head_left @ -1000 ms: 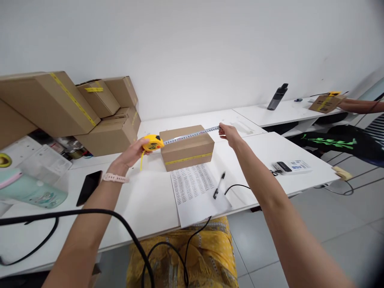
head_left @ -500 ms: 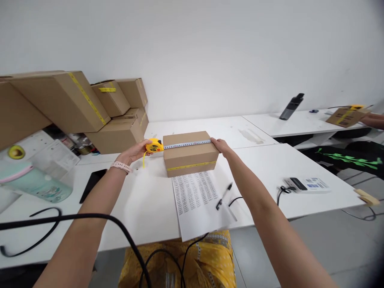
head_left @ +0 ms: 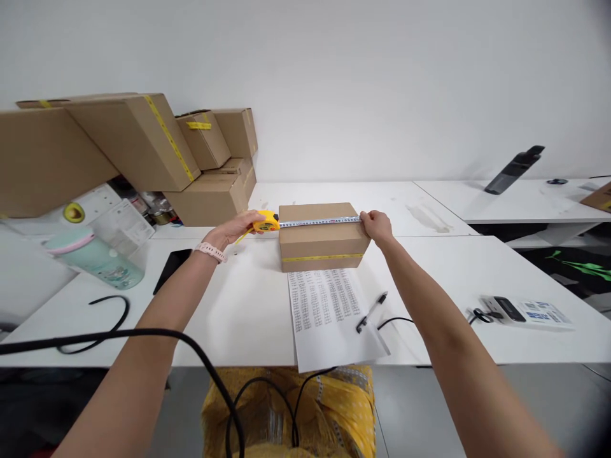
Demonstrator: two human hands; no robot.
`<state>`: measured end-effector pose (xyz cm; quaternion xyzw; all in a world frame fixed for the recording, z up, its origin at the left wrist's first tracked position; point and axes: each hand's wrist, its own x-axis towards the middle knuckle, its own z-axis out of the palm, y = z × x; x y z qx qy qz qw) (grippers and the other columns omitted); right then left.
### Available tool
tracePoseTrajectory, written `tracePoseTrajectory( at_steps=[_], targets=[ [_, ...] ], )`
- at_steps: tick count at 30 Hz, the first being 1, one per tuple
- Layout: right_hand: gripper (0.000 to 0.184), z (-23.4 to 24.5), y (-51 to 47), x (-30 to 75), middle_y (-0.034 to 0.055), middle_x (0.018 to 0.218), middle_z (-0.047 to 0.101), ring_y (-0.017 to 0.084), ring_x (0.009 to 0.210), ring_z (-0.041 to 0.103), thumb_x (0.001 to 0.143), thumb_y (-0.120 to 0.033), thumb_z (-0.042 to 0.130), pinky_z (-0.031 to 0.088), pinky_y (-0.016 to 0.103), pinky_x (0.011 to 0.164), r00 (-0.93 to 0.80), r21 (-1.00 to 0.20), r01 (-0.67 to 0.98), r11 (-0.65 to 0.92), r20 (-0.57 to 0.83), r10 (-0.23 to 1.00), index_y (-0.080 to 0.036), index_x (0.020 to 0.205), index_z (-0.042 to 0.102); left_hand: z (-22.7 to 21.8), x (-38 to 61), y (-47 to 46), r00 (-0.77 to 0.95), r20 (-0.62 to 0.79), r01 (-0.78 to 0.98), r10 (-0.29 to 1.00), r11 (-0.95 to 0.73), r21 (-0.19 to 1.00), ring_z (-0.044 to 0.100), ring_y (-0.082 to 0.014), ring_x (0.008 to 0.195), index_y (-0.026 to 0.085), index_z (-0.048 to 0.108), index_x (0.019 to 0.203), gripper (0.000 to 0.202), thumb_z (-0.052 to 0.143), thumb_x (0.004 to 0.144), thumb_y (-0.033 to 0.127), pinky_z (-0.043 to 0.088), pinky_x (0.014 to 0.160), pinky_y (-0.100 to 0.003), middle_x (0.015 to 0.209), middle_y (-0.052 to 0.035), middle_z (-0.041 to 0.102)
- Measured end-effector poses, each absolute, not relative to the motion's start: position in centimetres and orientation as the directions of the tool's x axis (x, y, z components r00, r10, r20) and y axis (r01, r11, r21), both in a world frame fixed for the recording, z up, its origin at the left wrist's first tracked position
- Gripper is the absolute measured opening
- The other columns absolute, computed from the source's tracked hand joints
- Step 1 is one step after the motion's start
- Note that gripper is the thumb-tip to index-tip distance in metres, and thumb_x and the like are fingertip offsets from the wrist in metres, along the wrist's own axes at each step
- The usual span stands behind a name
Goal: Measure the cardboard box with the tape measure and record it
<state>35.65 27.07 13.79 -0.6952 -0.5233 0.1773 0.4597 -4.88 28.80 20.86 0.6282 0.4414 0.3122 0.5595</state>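
Note:
My left hand (head_left: 238, 228) is closed around a yellow tape measure (head_left: 266, 221) at the left edge of a cardboard box (head_left: 324, 245). The blade runs out across the box's top to the right edge. There my right hand (head_left: 375, 226) pinches the blade's free end against the box. A yellow strip of tape crosses the box's front side. Beneath and in front of the box lies a printed sheet (head_left: 312, 343) with columns of small labels. A black and clear pen (head_left: 371, 312) rests on that sheet.
Stacked cardboard boxes (head_left: 205, 200) stand at the back left. A mint tumbler (head_left: 102, 261) and a dark phone (head_left: 170, 270) lie nearer left. Black cables (head_left: 181, 336) cross the front. A dark bottle (head_left: 513, 172) and a small white device (head_left: 529, 312) are at the right.
The view has turned, so things sit differently in it. Both hands still hold the tape across the box. The other person's hand at far right has left view.

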Motion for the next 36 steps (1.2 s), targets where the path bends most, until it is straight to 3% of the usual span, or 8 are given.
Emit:
tracePoseTrajectory(
  at_steps=[4,7,10,15,18,21,26,36],
  targets=[
    [0.031,15.7,26.7,34.7,0.002,0.075,0.057,0.015,0.071,0.044,0.1,-0.044,0.044,0.036,0.032,0.071,0.417,-0.86,0.508,0.048,0.295,0.86,-0.022,0.079,0.05,20.3,-3.3,21.6,0.607,-0.164,0.203,0.778,0.048,0.978,0.065,-0.0212,0.084,0.017,0.068,0.113,0.048,0.078,0.077,0.047,0.051,0.067,-0.032,0.113,-0.0122,0.071],
    [0.028,17.1,26.8,32.5,0.0014,0.079,0.06,0.015,0.075,0.049,0.096,-0.041,0.052,0.039,0.03,0.074,0.217,-0.841,0.513,0.171,0.32,0.922,-0.02,0.077,0.055,17.7,0.3,14.5,0.782,-0.181,0.052,0.596,0.227,0.973,0.066,-0.0208,0.088,0.022,0.06,0.124,0.062,0.085,0.071,0.043,0.057,0.07,-0.034,0.115,-0.0105,0.067],
    [0.03,17.7,27.7,30.4,0.0041,0.086,0.066,0.016,0.081,0.055,0.096,-0.042,0.05,0.041,0.029,0.078,0.072,-0.838,0.511,0.191,0.263,0.962,-0.019,0.08,0.06,15.8,4.8,10.5,0.722,-0.113,-0.127,0.683,0.291,0.948,0.067,-0.0159,0.073,0.019,0.06,0.107,0.048,0.082,0.075,0.047,0.055,0.064,-0.031,0.103,-0.0077,0.066],
    [0.048,17.2,29.6,29.7,0.0129,0.127,0.066,0.024,0.111,0.057,0.101,-0.047,0.027,0.043,0.036,0.098,0.232,-0.776,0.631,0.017,0.21,0.95,-0.018,0.116,0.062,17.1,9.8,13.2,0.453,-0.129,-0.29,0.882,0.283,0.914,0.067,-0.0146,0.063,0.016,0.061,0.091,0.045,0.078,0.075,0.055,0.049,0.055,-0.026,0.087,-0.0059,0.065],
    [0.054,16.3,30.2,29.7,0.0134,0.145,0.058,0.032,0.132,0.047,0.101,-0.048,0.025,0.03,0.052,0.114,0.177,-0.708,0.707,-0.002,0.175,0.968,-0.021,0.131,0.06,17.9,11.2,15.7,0.391,-0.182,-0.326,0.902,0.321,0.89,0.066,-0.0139,0.058,0.016,0.059,0.09,0.041,0.075,0.079,0.053,0.044,0.049,-0.024,0.08,-0.0037,0.064],
    [0.059,15.7,30.5,29.4,0.0039,0.159,0.047,0.034,0.147,0.032,0.102,-0.051,0.019,0.017,0.061,0.12,0.078,-0.628,0.777,0.042,0.162,0.984,-0.03,0.147,0.051,17.9,12.2,16.2,0.366,-0.225,-0.34,0.903,0.355,0.871,0.067,-0.0151,0.055,0.016,0.058,0.089,0.039,0.073,0.08,0.051,0.039,0.045,-0.021,0.071,-0.0012,0.061],
    [0.065,16.1,31.0,28.5,0.0002,0.16,0.046,0.037,0.147,0.033,0.103,-0.051,0.005,0.021,0.067,0.117,-0.043,-0.442,0.893,0.089,0.114,0.993,-0.038,0.153,0.043,17.8,12.8,15.6,0.36,-0.24,-0.336,0.902,0.365,0.868,0.067,-0.0153,0.053,0.016,0.058,0.087,0.036,0.073,0.081,0.048,0.04,0.045,-0.021,0.072,-0.0015,0.062],
    [0.062,16.3,31.9,27.2,0.0117,0.143,0.059,0.041,0.134,0.044,0.103,-0.051,0.011,0.027,0.072,0.109,-0.006,-0.366,0.929,0.056,0.137,0.99,-0.033,0.134,0.062,16.0,13.2,14.4,0.293,-0.234,-0.291,0.927,0.32,0.902,0.066,-0.0128,0.054,0.017,0.055,0.094,0.039,0.076,0.075,0.044,0.04,0.044,-0.02,0.076,0.0004,0.061]
  ],
)
